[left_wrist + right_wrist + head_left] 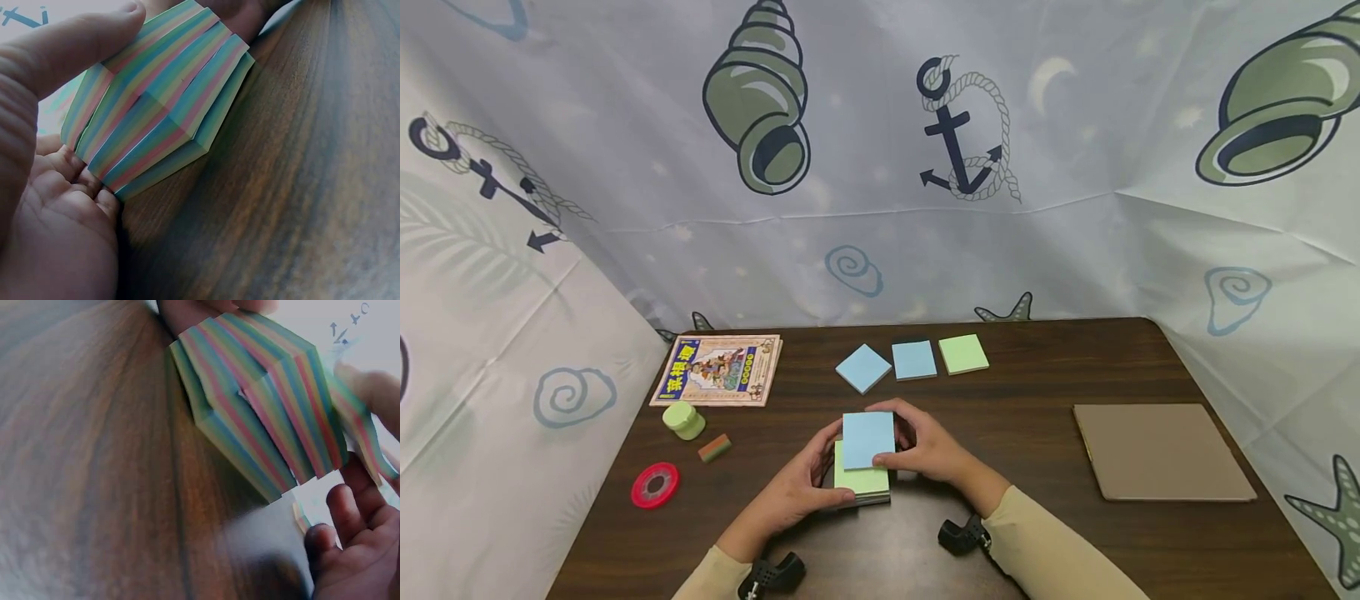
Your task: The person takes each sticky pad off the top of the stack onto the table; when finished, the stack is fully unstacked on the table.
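Observation:
My left hand (801, 490) grips a stack of sticky note pads (863, 481), thumb at the near left corner and fingers along the side. A light green pad tops the stack. My right hand (931, 446) pinches a light blue sticky note pad (868, 438), which overlaps the far part of the green one. In the left wrist view the stack (165, 103) shows striped edges of several pads, slightly out of line. From the right wrist, the held pad (357, 419) stands apart from the thicker stack (250, 400).
Farther back lie two blue pads (862, 368) and a green pad (963, 354). On the left are a printed booklet (718, 371), a green round container (684, 420), a small striped block (714, 448) and a red tape roll (643, 486). A flat brown board (1165, 452) lies right.

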Available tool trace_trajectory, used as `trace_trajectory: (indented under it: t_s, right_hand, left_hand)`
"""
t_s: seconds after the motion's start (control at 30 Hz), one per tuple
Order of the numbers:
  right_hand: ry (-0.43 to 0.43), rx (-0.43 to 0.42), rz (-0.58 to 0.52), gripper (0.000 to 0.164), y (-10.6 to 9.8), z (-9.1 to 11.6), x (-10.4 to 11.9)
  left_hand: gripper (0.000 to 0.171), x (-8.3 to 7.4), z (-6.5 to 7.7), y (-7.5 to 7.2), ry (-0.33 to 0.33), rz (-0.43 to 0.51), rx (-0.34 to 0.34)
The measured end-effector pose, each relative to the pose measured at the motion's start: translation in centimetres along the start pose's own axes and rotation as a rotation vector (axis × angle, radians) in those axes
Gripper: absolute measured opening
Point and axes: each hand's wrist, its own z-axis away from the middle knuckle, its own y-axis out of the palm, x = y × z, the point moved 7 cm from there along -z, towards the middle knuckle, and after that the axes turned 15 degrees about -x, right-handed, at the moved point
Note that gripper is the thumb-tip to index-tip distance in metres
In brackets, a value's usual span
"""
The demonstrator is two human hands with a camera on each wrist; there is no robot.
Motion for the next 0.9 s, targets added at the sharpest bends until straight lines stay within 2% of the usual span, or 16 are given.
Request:
trace_trajectory:
  t_s: [0.2,0.37,0.63,0.73,0.9]
  right_hand:
    - [0.097,-0.105,-0.254,0.056,-1.3,-0.3,-0.6]
    - [0.091,-0.200,-0.319,0.047,-2.9,-0.7,-0.6]
    - [0.005,-0.429,-0.098,0.046,-7.3,-1.0,-1.2]
    - [-0.004,-0.500,-0.091,0.049,-8.9,-1.1,-1.5]
    - [-0.023,-0.712,-0.012,0.048,-12.4,-0.9,-2.0]
  left_hand:
    - [0.095,-0.1,0.2,0.1,-0.018,-0.027,0.011]
    - [0.090,-0.3,0.3,0.2,0.016,-0.020,0.024]
    - [0.092,0.2,0.2,0.2,0.011,-0.040,0.035]
    - [0.092,0.2,0.2,0.1,0.003,-0.057,0.029]
    - [0.092,0.2,0.2,0.1,-0.016,-0.070,0.027]
